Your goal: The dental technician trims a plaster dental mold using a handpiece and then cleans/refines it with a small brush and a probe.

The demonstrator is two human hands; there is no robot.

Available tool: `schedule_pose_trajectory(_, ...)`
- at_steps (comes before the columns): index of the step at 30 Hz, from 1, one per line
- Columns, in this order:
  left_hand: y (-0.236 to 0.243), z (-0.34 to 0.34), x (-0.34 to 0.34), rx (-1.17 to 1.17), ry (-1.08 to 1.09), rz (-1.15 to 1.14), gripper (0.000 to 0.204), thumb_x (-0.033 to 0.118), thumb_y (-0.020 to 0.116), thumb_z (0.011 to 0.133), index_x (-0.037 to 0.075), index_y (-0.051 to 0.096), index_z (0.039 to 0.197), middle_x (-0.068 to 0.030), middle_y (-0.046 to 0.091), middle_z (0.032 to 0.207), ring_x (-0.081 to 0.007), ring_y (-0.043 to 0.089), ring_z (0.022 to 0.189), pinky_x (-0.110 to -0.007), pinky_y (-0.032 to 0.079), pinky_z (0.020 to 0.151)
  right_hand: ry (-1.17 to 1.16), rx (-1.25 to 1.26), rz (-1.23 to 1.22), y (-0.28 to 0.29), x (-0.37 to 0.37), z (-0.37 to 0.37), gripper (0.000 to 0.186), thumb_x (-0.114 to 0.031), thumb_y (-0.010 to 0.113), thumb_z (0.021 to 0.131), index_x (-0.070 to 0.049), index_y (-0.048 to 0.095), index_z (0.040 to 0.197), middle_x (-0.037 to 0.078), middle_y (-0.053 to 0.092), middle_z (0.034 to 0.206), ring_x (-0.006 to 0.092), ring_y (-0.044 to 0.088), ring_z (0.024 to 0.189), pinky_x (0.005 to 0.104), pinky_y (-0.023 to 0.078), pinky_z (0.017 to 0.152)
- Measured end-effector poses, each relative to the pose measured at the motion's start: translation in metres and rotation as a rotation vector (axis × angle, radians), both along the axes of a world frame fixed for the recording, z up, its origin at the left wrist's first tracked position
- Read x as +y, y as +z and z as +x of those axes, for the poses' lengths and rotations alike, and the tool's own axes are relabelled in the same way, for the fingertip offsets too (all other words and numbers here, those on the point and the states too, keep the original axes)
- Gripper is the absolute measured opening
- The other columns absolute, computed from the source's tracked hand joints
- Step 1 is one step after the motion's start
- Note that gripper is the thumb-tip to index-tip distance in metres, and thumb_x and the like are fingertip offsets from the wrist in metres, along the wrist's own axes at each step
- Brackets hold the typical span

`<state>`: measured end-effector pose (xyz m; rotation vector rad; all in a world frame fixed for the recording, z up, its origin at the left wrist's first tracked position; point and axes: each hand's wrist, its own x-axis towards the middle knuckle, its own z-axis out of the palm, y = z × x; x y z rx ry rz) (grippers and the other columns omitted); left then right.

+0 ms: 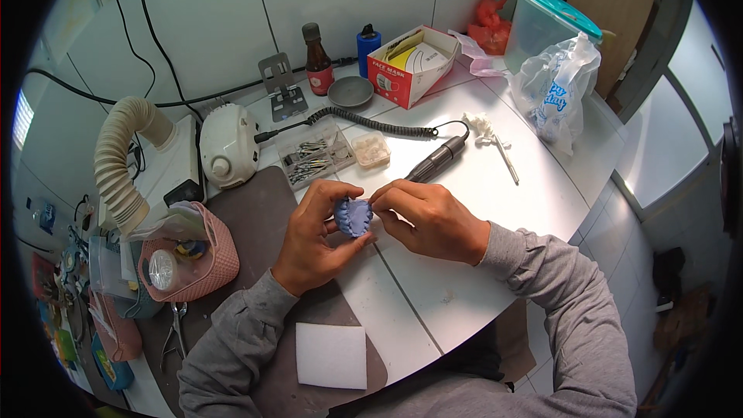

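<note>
A blue dental model [356, 218] with a row of teeth along its curved rim is held above the table in my left hand [309, 231]. Thumb and fingers of that hand grip it from the left and below. My right hand [441, 223] is closed in a pinch against the model's right edge. Whatever lies between those fingertips, if anything, is too small or hidden to make out. Just beyond my right hand lies a dark rotary handpiece [438, 159], its tip end hidden behind the fingers. A coiled cord [371, 127] runs toward it.
A white control unit [229, 147], a clear box of burs [316, 156] and a small square container [371, 150] stand ahead. At left are a beige hose [116, 159] and pink basket [220, 251]. A white foam pad [331, 356] lies near me; a mask box [410, 70] stands far right.
</note>
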<state>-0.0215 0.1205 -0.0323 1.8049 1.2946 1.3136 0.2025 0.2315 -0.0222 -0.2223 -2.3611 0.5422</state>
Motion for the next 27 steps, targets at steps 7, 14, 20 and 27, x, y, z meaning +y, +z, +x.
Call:
schedule_pose_trajectory(7, 0.003, -0.001, -0.002, -0.001, 0.017, -0.043, 0.064, 0.001, 0.094, 0.088, 0.007, 0.060, 0.141, -0.0080, 0.058, 0.136, -0.0198, 0.073, 0.124, -0.034, 0.069, 0.105, -0.003, 0.004, 0.021, -0.001, -0.001, -0.001, 0.021, 0.005, 0.082, 0.091, 0.002, 0.070, 0.108, 0.017, 0.079, 0.110, 0.0324, 0.082, 0.090, 0.0385, 0.068, 0.076)
schedule_pose_trajectory(14, 0.003, -0.001, -0.001, 0.017, 0.024, -0.040, 0.062, 0.003, 0.095, 0.087, 0.007, 0.060, 0.139, -0.0079, 0.059, 0.135, -0.0186, 0.073, 0.122, -0.033, 0.069, 0.103, -0.019, -0.006, 0.008, -0.003, 0.000, -0.001, 0.021, 0.005, 0.082, 0.091, 0.002, 0.069, 0.107, 0.018, 0.080, 0.110, 0.0323, 0.083, 0.092, 0.0384, 0.068, 0.079)
schedule_pose_trajectory(20, 0.001, -0.002, -0.001, 0.034, 0.026, -0.021, 0.063, 0.004, 0.095, 0.088, 0.007, 0.059, 0.139, -0.0080, 0.059, 0.134, -0.0179, 0.073, 0.120, -0.033, 0.069, 0.101, -0.044, 0.035, -0.056, -0.002, -0.001, -0.002, 0.018, 0.007, 0.080, 0.092, 0.002, 0.072, 0.108, 0.017, 0.081, 0.107, 0.0290, 0.084, 0.092, 0.0357, 0.068, 0.080)
schedule_pose_trajectory(27, -0.006, -0.004, 0.000, -0.090, 0.033, -0.060, 0.067, 0.005, 0.095, 0.091, 0.003, 0.054, 0.144, -0.0128, 0.062, 0.141, -0.0218, 0.075, 0.125, -0.035, 0.068, 0.104, -0.090, 0.207, -0.173, 0.002, 0.003, -0.007, 0.012, 0.005, 0.079, 0.096, 0.003, 0.073, 0.106, 0.016, 0.079, 0.098, 0.0279, 0.083, 0.086, 0.0353, 0.067, 0.078)
